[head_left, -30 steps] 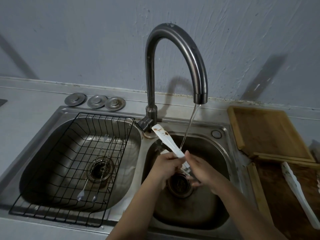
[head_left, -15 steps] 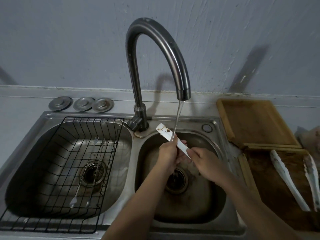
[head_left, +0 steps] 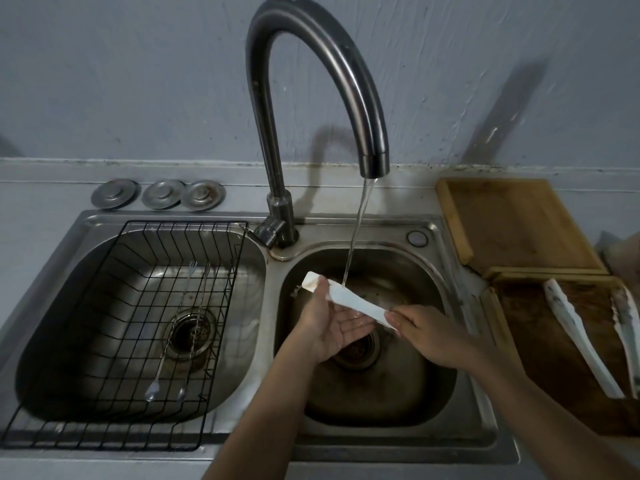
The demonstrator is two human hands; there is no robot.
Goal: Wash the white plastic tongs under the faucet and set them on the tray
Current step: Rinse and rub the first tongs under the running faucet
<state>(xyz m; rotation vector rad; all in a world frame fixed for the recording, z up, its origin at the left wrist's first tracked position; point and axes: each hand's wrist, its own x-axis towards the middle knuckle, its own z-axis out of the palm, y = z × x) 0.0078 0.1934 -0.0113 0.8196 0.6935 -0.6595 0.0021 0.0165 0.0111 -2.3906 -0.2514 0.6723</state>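
water from the faucet fell on the white plastic tongs, held over the right sink basin. right hand pinched the near end; left hand lay open, palm up, supporting the stained far end. tongs looked light, stiff and probably slippery when wet, so a grip at the ends seemed safest.

tongs white, brown-stained end | faucet dark metallic | rack black | tray dark brown

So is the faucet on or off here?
On. A stream of water runs from the faucet spout onto the white tongs over the right basin.
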